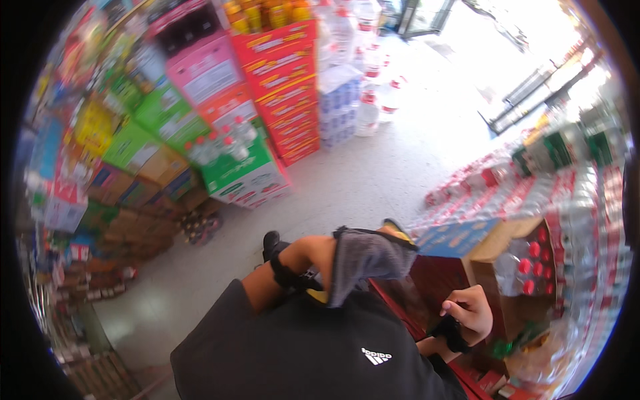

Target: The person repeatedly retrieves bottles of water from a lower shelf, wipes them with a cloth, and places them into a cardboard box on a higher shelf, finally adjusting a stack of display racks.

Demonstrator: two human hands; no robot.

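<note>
My left hand (314, 255) is bent at the wrist, just beyond a black wristband, and grips a grey cloth item (370, 257) with dark and yellow edges. Its fingers are largely hidden by the fabric, which spreads out to the right in front of my black shirt (300, 350). My right hand (470, 310), also with a black band at the wrist, is raised on the right with its fingers curled in, and nothing shows in it. Beside it stands an open cardboard carton (487, 280) holding bottles with red caps (525, 266).
Stacked red cartons (285, 95) and a green-and-white box (245, 175) with small bottles on top stand ahead to the left. Wrapped bottle packs (530, 195) line the right side. The pale floor (340, 180) runs towards a bright doorway. A dark shoe (271, 241) shows below.
</note>
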